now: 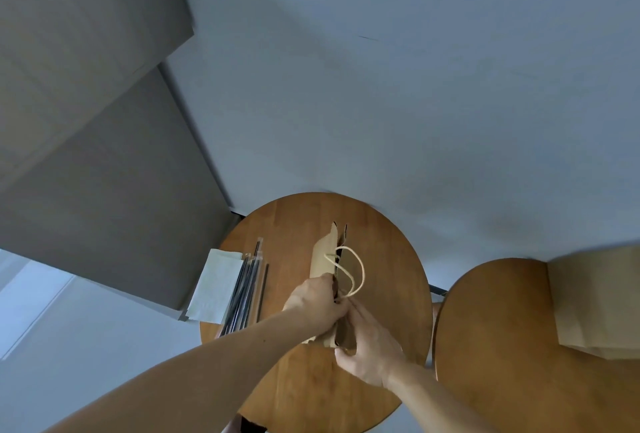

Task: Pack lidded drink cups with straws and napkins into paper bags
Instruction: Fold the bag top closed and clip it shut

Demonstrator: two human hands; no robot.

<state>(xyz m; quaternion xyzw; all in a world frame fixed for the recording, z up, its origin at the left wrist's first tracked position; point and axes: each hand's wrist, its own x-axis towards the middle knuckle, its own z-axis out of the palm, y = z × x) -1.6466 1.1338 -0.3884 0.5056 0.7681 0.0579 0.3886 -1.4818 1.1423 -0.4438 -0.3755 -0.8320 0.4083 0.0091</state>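
Paper bag stands near the middle of the round wooden bench, its mouth narrow and its pale cord handles looping over the top. The left hand grips the bag's near left edge with fingers curled round it, and the right hand pinches the near right edge. Wrapped straws lie on the bench's left side, just beside a stack of napkins at its rim. More brown bags lie flat on a second round bench to the right.
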